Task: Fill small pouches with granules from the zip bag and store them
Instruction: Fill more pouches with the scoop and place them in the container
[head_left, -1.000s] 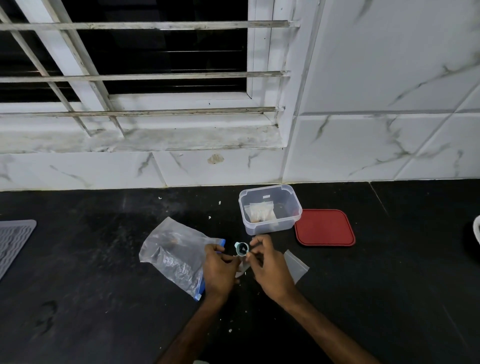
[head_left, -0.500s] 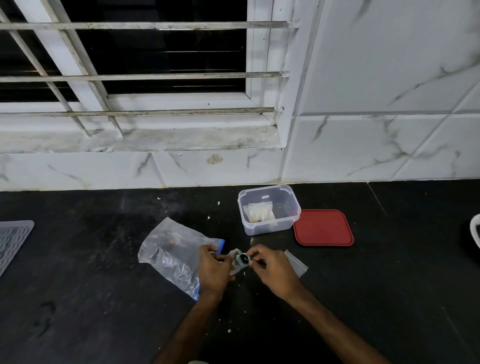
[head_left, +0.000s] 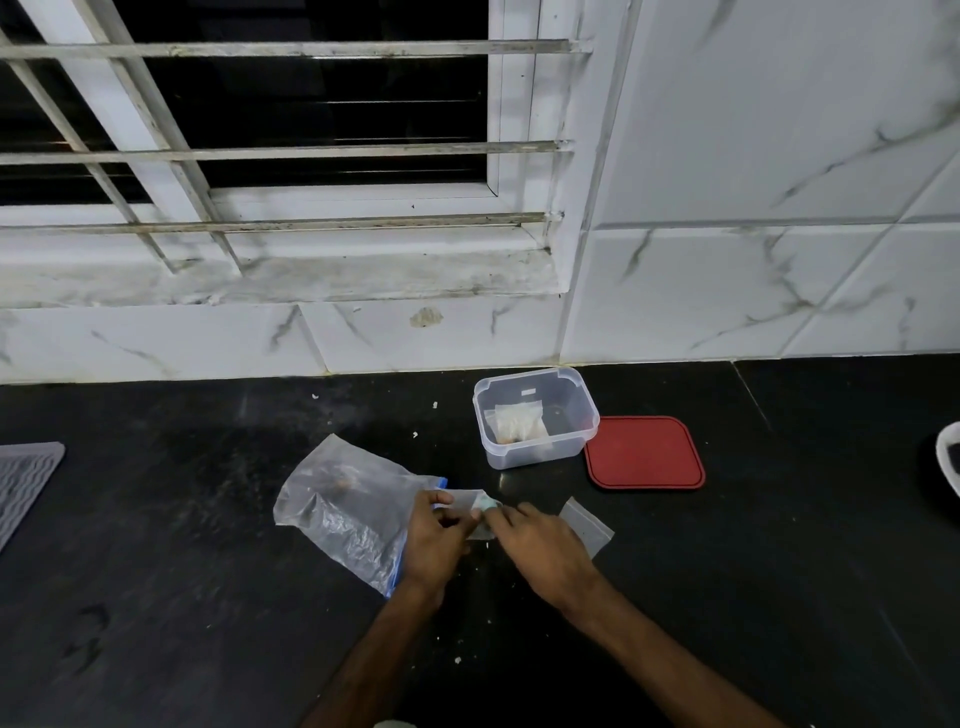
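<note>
A clear zip bag (head_left: 343, 509) with a blue zip edge lies crumpled on the black counter. My left hand (head_left: 434, 540) rests over its right end and pinches a small clear pouch (head_left: 467, 500). My right hand (head_left: 540, 543) pinches a small teal scoop (head_left: 487, 502) at the pouch's mouth. Another empty small pouch (head_left: 587, 525) lies flat just right of my right hand. A clear plastic box (head_left: 535, 415) stands behind, with one filled pouch (head_left: 517, 423) inside.
A red lid (head_left: 644, 453) lies flat beside the box on the right. Spilled granules dot the black counter (head_left: 208, 597). A grey ribbed mat (head_left: 23, 483) sits at the left edge, a white rim (head_left: 948, 457) at the right edge. The tiled wall and window sill rise behind.
Both hands have lowered toward the counter. The scoop, upright and open-mouthed a second ago, is now tipped against the small pouch.
</note>
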